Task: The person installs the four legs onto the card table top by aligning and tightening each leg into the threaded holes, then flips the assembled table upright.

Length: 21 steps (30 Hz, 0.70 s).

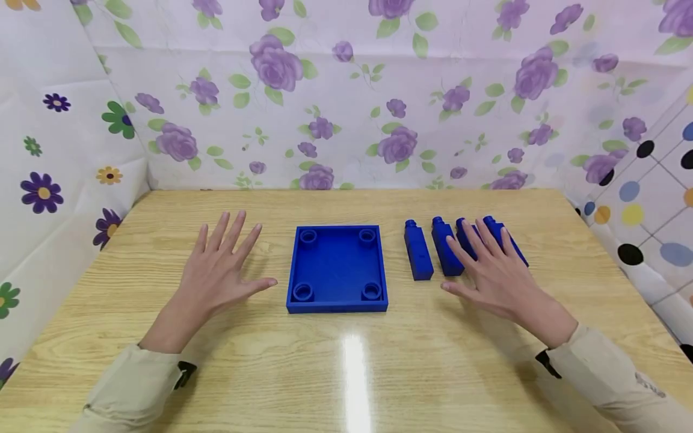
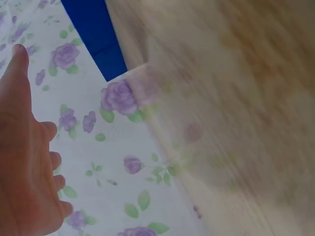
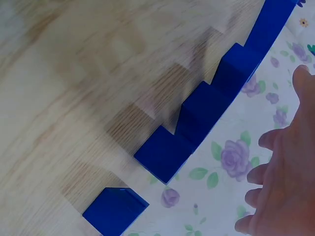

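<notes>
In the head view a blue square plate (image 1: 337,264) with a raised rim and a round socket in each corner lies mid-table. Its edge (image 2: 98,42) shows in the left wrist view. Left of it, my left hand (image 1: 218,273) is spread with straight fingers, holding nothing. Several blue square posts (image 1: 418,255) with a narrow threaded-looking end lie side by side to the plate's right. My right hand (image 1: 498,279) is spread above the right-hand posts and partly hides them. The right wrist view shows the post ends (image 3: 162,155) apart from that hand.
The wooden table (image 1: 281,373) has a bright reflection near its front. A floral cloth (image 1: 346,108) hangs behind it. Patterned cloths stand at the left (image 1: 49,150) and right (image 1: 649,210) sides.
</notes>
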Tool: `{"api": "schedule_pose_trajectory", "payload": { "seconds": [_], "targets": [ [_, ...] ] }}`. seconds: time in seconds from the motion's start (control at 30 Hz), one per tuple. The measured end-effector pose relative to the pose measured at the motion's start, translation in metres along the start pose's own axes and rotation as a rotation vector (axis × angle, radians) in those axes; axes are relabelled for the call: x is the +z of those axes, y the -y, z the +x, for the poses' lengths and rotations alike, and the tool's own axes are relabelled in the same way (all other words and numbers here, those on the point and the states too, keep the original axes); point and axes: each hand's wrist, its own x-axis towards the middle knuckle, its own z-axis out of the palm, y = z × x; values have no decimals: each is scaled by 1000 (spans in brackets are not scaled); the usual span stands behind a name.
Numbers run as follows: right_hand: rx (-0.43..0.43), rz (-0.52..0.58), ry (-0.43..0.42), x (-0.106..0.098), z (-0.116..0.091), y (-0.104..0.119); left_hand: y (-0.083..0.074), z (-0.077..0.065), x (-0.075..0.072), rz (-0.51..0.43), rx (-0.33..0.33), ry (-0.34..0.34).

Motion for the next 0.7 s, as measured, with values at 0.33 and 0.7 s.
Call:
{"api": "schedule_pose_trajectory", "payload": {
  "seconds": [0.33,0.7],
  "targets": [
    [48,156,-9,-1,2,-1,-23,6,-12,-495,-229,173],
    [117,432,-128,4,16,13,-51,5,0,-924,-368,279]
  ]
}}
